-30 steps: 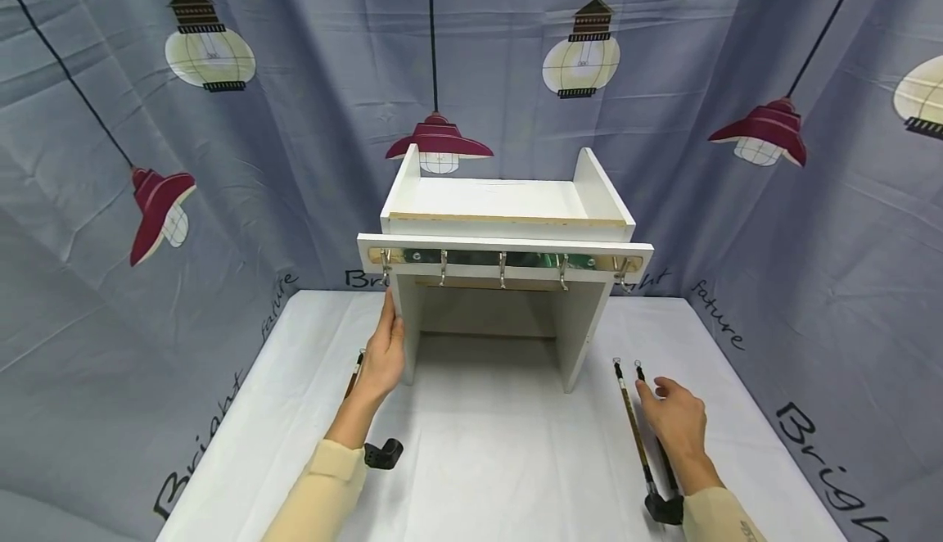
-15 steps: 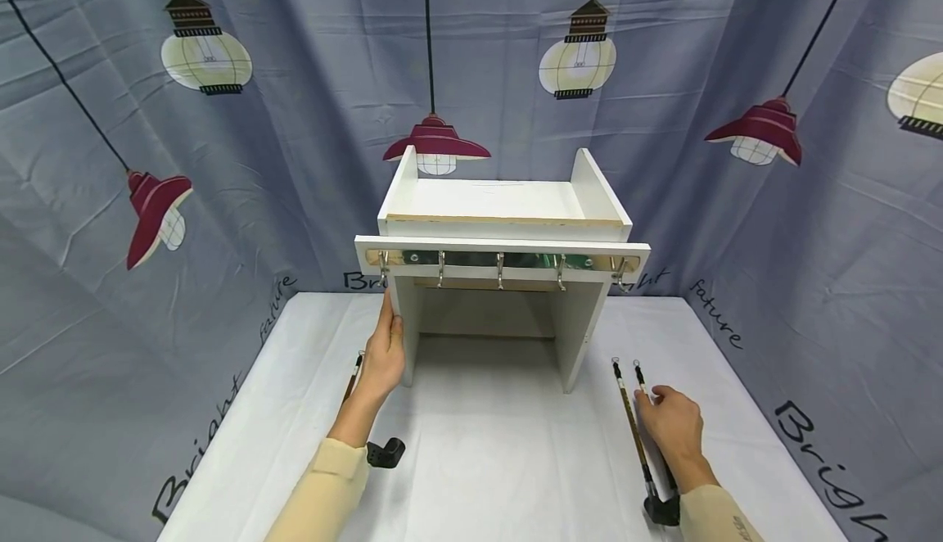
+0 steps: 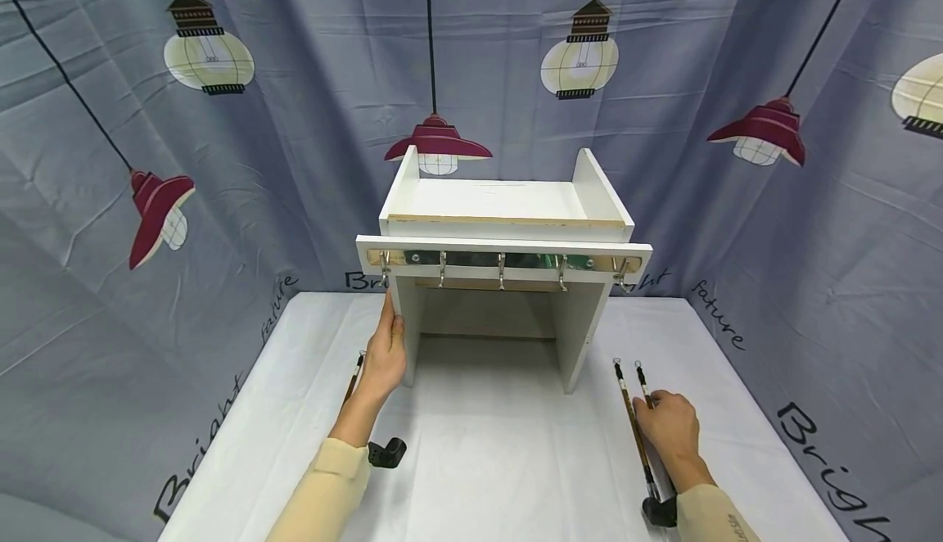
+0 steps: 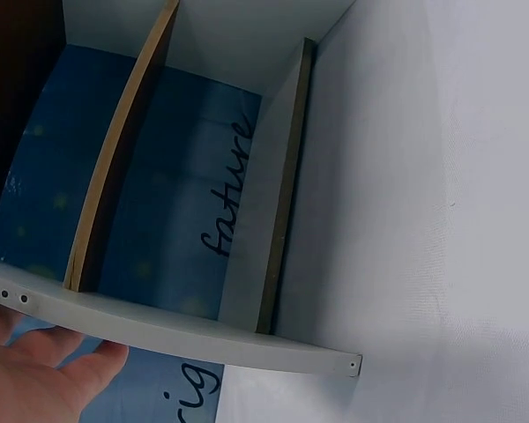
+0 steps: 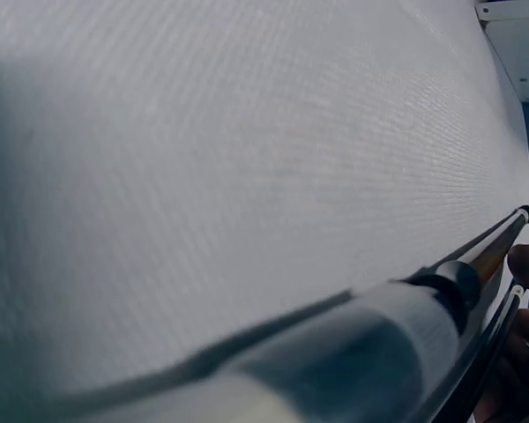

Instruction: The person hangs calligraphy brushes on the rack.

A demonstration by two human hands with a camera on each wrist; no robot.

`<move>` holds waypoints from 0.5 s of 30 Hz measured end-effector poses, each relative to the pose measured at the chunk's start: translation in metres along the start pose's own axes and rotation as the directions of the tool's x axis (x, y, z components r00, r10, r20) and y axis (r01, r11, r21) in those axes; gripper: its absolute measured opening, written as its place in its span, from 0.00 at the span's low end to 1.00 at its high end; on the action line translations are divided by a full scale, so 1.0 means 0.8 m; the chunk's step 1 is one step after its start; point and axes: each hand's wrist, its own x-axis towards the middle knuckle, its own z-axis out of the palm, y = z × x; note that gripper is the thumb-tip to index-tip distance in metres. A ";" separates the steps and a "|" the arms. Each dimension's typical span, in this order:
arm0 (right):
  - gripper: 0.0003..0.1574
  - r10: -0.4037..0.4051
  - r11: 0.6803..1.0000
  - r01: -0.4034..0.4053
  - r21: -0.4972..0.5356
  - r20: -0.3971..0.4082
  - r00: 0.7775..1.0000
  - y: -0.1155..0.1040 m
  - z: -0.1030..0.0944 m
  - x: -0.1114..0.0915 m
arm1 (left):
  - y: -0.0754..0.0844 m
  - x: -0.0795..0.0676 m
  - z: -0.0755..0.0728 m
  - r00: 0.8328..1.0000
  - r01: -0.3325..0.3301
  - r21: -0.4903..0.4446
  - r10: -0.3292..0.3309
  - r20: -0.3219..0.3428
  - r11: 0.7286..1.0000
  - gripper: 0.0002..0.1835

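Observation:
A white wooden shelf unit point(image 3: 508, 231) stands in the middle of the table, with a row of metal hooks point(image 3: 503, 270) along its front rail. My left hand point(image 3: 383, 358) presses against the outside of its left side panel point(image 4: 185, 335), fingers straight. At the right lie two slim calligraphy brushes with hanging loops: the left one point(image 3: 631, 419) and the right one point(image 3: 643, 380). My right hand point(image 3: 670, 427) is at the right brush, thumb and fingers on either side of its shaft. Its lower part is hidden behind my hand. Whether the fingers touch it is unclear.
Another brush point(image 3: 355, 374) lies left of the shelf, partly behind my left forearm. A black wrist device shows by each wrist point(image 3: 386, 453). White cloth point(image 3: 486, 468) covers the table. A blue-grey curtain point(image 3: 317, 116) printed with lamps surrounds it.
My right hand has moved slightly down and towards me along the right brush, and its thumb and fingers have come closer to the shaft. The left hand and shelf keep their place.

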 end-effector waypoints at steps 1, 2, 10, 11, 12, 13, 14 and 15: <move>0.30 -0.005 1.000 0.005 -0.002 -0.001 1.000 0.000 0.000 0.000 | 0.000 0.000 0.000 1.000 -0.002 0.000 0.002 -0.001 1.000 0.32; 0.29 -0.012 1.000 0.012 -0.004 -0.005 1.000 0.000 0.000 0.000 | 0.000 0.000 0.000 1.000 -0.002 -0.001 0.002 0.000 1.000 0.32; 0.26 -0.041 0.999 0.040 -0.026 -0.027 0.999 -0.003 0.001 -0.001 | -0.002 0.001 0.001 1.000 -0.008 -0.003 0.008 -0.012 1.000 0.32; 0.25 -0.047 0.999 0.046 -0.027 -0.028 0.999 -0.002 0.002 -0.002 | -0.003 0.001 0.001 1.000 -0.008 -0.004 0.008 -0.013 1.000 0.32; 0.24 -0.052 0.998 0.051 -0.025 -0.026 0.998 -0.001 0.002 -0.002 | -0.003 0.001 0.001 1.000 -0.009 -0.004 0.009 -0.013 1.000 0.32; 0.23 -0.058 0.998 0.057 -0.023 -0.027 0.998 0.000 0.003 -0.003 | -0.003 0.001 0.002 1.000 -0.007 -0.003 0.007 -0.014 1.000 0.32; 0.22 -0.061 0.998 0.060 -0.020 -0.027 0.998 0.001 0.003 -0.003 | -0.003 0.001 0.002 1.000 -0.004 -0.003 0.004 -0.013 1.000 0.32; 0.21 -0.066 0.998 0.066 -0.014 -0.028 0.997 0.002 0.004 -0.004 | -0.003 0.000 0.002 1.000 -0.003 -0.001 0.003 -0.014 1.000 0.32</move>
